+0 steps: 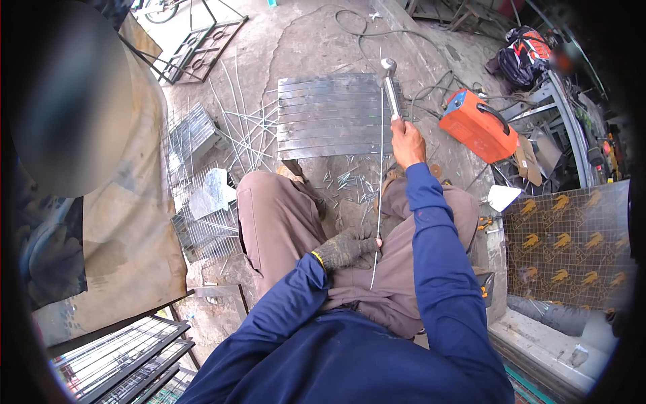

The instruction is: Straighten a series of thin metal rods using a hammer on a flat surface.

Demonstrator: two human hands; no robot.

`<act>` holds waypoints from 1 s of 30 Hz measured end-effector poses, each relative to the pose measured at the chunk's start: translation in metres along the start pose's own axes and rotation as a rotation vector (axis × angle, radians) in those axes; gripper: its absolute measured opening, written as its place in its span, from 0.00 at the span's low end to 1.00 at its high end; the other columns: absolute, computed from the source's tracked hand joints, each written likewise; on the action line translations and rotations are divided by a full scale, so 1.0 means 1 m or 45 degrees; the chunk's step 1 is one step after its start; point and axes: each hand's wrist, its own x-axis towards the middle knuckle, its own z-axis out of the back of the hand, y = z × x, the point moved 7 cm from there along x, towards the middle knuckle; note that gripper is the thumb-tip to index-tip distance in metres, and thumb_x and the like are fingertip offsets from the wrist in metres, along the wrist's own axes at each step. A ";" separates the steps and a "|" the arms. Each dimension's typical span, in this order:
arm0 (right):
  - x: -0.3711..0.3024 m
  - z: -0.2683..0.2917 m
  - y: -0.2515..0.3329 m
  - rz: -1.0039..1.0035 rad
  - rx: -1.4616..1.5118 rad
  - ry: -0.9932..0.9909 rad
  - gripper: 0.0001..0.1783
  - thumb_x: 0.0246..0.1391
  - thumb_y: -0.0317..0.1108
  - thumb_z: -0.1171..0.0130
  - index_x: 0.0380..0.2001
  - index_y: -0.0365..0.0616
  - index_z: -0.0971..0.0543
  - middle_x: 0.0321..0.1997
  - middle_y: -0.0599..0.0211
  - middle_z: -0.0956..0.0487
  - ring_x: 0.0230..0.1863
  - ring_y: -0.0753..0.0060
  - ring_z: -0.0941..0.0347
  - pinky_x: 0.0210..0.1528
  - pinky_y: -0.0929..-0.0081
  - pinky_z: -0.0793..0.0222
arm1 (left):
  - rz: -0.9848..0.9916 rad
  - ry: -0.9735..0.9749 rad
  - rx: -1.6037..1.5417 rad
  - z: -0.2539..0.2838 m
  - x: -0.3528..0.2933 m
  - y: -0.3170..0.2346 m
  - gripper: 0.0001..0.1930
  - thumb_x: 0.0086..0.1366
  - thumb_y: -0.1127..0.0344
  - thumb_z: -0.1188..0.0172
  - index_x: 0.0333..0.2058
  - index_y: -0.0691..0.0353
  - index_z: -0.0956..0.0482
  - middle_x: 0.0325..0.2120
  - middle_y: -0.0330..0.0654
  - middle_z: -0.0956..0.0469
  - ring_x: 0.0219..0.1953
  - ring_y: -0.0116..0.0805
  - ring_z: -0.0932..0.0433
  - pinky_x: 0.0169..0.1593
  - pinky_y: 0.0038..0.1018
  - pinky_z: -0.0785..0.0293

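Left hand (344, 248), in a dark work glove, sits low over the lap with its fingers pinched shut, forearm bent in across the body; right hand (406, 143), bare, stretches forward at arm's length, fist wrapped tight, blue sleeve nearly straight

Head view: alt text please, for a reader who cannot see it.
A seated person's gloved left hand pinches a thin wire over the lap while the bare right hand grips a metal tool beside it. Flat metal strips and loose rods lie on the concrete floor ahead, an orange welder to the right.
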 end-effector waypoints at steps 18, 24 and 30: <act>-0.056 0.025 -0.019 -0.006 -0.090 -0.073 0.33 0.65 0.60 0.56 0.31 0.35 0.25 0.35 0.37 0.21 0.42 0.32 0.25 0.45 0.46 0.32 | -0.121 0.043 0.067 -0.001 0.011 -0.009 0.08 0.72 0.60 0.43 0.40 0.58 0.24 0.26 0.29 0.25 0.25 0.19 0.30 0.27 0.20 0.34; -0.075 0.026 -0.021 0.091 -0.041 -0.088 0.31 0.65 0.59 0.55 0.30 0.37 0.26 0.29 0.41 0.23 0.36 0.33 0.27 0.38 0.49 0.34 | -0.075 0.092 0.078 -0.003 0.010 -0.011 0.09 0.72 0.60 0.42 0.43 0.59 0.23 0.27 0.28 0.27 0.26 0.19 0.32 0.28 0.20 0.33; -0.095 0.028 -0.006 0.040 0.013 -0.049 0.29 0.66 0.55 0.53 0.30 0.35 0.26 0.33 0.37 0.22 0.40 0.32 0.27 0.43 0.48 0.34 | -0.058 -0.018 0.147 -0.001 0.009 -0.015 0.10 0.71 0.60 0.42 0.45 0.59 0.23 0.29 0.29 0.26 0.27 0.18 0.31 0.30 0.20 0.32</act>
